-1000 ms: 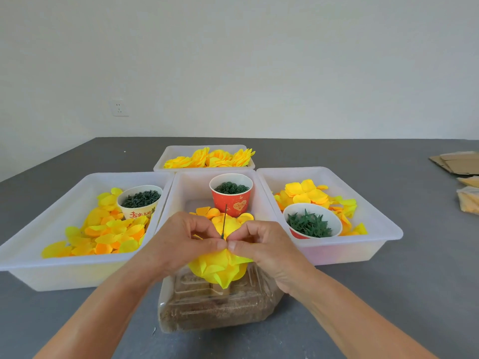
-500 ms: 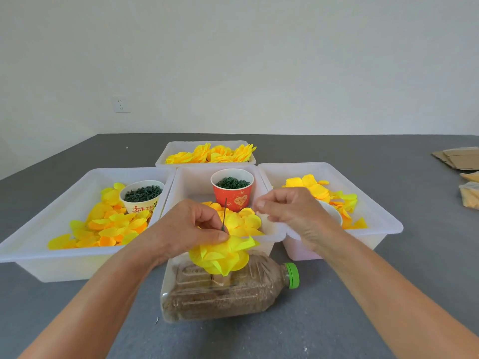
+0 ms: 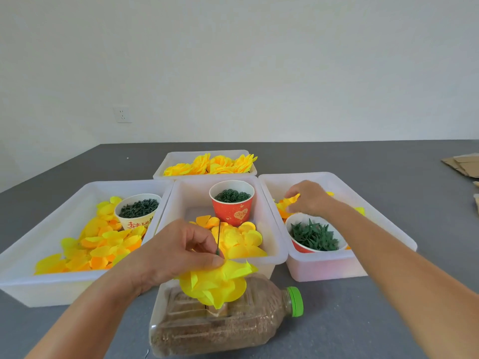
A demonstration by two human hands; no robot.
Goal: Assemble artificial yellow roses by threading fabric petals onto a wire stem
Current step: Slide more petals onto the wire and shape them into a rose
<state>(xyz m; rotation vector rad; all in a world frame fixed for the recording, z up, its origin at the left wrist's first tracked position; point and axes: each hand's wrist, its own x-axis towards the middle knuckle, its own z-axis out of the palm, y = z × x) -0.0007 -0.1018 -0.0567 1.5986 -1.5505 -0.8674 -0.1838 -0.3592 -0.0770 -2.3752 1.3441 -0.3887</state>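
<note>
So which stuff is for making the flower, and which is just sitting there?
For the flower:
- half-made rose on the wire stem, held by the left hand
- loose petals that the right hand is reaching into
- cup of green leaf pieces
- red cup

Just lying about:
- cardboard
- wall socket

Red cup [image 3: 232, 203] blocks middle tray [image 3: 274, 244] rear; front open.

Left hand [image 3: 178, 252] pinches the wire stem [image 3: 219, 238] (right hand [image 3: 308, 198] on petals [image 3: 290, 202]).
</note>
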